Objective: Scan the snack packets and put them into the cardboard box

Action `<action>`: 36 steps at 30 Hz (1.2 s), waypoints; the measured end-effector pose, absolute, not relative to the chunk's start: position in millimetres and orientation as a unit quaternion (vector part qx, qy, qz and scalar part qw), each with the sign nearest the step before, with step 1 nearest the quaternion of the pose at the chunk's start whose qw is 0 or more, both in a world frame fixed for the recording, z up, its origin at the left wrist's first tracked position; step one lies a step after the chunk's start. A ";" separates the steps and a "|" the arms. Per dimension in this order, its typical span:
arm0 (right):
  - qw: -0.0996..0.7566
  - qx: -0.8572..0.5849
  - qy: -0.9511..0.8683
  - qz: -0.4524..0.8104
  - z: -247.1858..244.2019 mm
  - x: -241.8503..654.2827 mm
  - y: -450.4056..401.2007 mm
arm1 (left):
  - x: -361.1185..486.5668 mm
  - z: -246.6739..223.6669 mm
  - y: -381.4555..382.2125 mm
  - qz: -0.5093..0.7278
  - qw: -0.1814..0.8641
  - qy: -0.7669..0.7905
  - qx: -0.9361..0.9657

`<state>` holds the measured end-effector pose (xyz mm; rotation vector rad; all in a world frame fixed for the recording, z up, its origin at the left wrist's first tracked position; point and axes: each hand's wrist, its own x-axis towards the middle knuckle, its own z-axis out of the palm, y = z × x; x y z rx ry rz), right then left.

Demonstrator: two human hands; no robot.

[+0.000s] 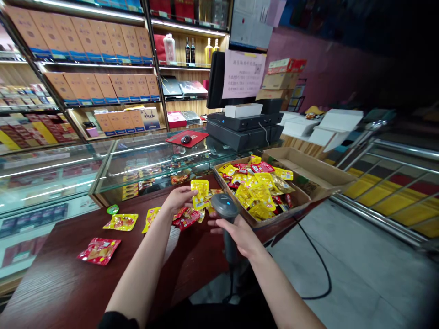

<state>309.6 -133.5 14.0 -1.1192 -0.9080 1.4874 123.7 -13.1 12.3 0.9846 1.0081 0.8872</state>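
My left hand (177, 200) pinches a yellow snack packet (200, 194) at its edge and holds it up over the counter. My right hand (238, 233) is wrapped around the grip of a black handheld barcode scanner (225, 205), whose head faces the packet a short way off. Below them lies a small heap of red and yellow packets (185, 217) on the dark wooden counter (65, 256). A cardboard box (260, 189) full of similar packets stands just beyond my right hand. Several loose packets, including a red one (99, 251), lie to the left.
A glass display case (137, 157) runs along the counter's far side. Behind the box stand a black cash register (240, 128), a monitor (216, 82) and a red mouse mat (187, 138). A black cable (318, 269) trails over the grey floor at right.
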 end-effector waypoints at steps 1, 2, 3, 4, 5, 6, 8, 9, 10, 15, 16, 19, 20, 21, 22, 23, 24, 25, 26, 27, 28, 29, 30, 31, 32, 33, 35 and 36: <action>0.496 -0.459 -0.379 0.632 14.8 306.3 -136.4 | 124.9 15.7 -9.4 0.394 0.675 0.445 0.437; 0.484 -0.459 -0.384 0.639 15.2 303.0 -139.1 | 126.5 18.4 -6.2 0.395 0.677 0.444 0.434; 0.475 -0.464 -0.389 0.639 14.9 299.9 -141.5 | 128.2 20.3 -3.4 0.397 0.678 0.444 0.431; 0.467 -0.469 -0.394 0.637 14.0 297.2 -143.3 | 130.1 21.3 -0.9 0.398 0.678 0.446 0.428; 0.460 -0.473 -0.401 0.635 12.5 295.0 -144.5 | 131.9 21.3 1.4 0.399 0.678 0.446 0.427; 0.453 -0.476 -0.409 0.633 10.7 293.5 -145.3 | 133.5 20.6 3.5 0.399 0.678 0.447 0.426; 0.441 -0.481 -0.424 0.628 7.0 292.5 -145.6 | 135.8 17.0 7.3 0.395 0.683 0.447 0.422; 0.436 -0.485 -0.430 0.623 5.7 292.7 -145.5 | 136.5 14.6 9.1 0.392 0.686 0.447 0.420; 0.433 -0.491 -0.434 0.619 4.8 293.1 -145.3 | 136.8 11.9 10.9 0.390 0.689 0.447 0.416; 0.422 -0.509 -0.445 0.605 7.2 294.4 -146.6 | 136.5 1.4 18.4 0.392 0.694 0.446 0.408; 0.420 -0.508 -0.449 0.603 7.9 294.1 -147.1 | 136.4 0.6 19.4 0.392 0.693 0.446 0.409; 0.411 -0.510 -0.462 0.598 8.9 293.1 -148.0 | 136.4 0.8 21.2 0.392 0.695 0.444 0.409; 0.408 -0.510 -0.466 0.597 8.9 292.8 -148.0 | 136.3 1.1 21.5 0.392 0.696 0.443 0.407; 0.407 -0.511 -0.468 0.595 8.7 292.6 -147.9 | 136.1 1.4 21.6 0.392 0.697 0.443 0.406; 0.407 -0.512 -0.468 0.594 8.6 292.6 -147.7 | 135.8 1.5 21.7 0.392 0.698 0.442 0.405; 0.408 -0.513 -0.469 0.592 8.5 292.7 -147.4 | 135.4 1.3 21.8 0.392 0.698 0.441 0.406; 0.408 -0.513 -0.469 0.591 8.5 292.9 -147.2 | 135.1 0.9 21.9 0.392 0.698 0.440 0.407; 0.409 -0.514 -0.470 0.590 8.6 293.2 -147.0 | 134.8 0.3 22.1 0.391 0.696 0.441 0.409; 0.408 -0.513 -0.470 0.590 8.7 293.4 -146.9 | 134.6 -0.3 22.2 0.391 0.694 0.443 0.412; 0.409 -0.513 -0.470 0.590 8.9 293.5 -146.9 | 134.5 -0.9 22.4 0.390 0.690 0.447 0.414; 0.409 -0.513 -0.470 0.590 8.9 293.5 -147.1 | 134.6 -1.2 22.6 0.390 0.685 0.453 0.417; 0.410 -0.513 -0.469 0.591 8.8 293.2 -147.4 | 134.7 -1.3 22.6 0.390 0.680 0.459 0.418; 0.411 -0.513 -0.467 0.591 8.5 292.9 -147.8 | 134.9 -1.1 22.6 0.391 0.676 0.462 0.420; 0.412 -0.512 -0.466 0.592 7.9 292.3 -148.2 | 135.0 -0.5 22.5 0.391 0.675 0.463 0.422; 0.414 -0.510 -0.463 0.595 7.3 291.8 -148.6 | 135.1 0.2 22.3 0.391 0.676 0.460 0.422; 0.417 -0.508 -0.458 0.599 6.6 291.4 -148.7 | 135.1 1.1 21.8 0.390 0.679 0.456 0.422; 0.436 -0.499 -0.447 0.600 6.2 291.7 -147.4 | 135.0 3.1 20.3 0.388 0.687 0.449 0.419; 0.456 -0.495 -0.446 0.590 6.9 292.8 -145.4 | 135.2 4.1 19.1 0.388 0.690 0.446 0.419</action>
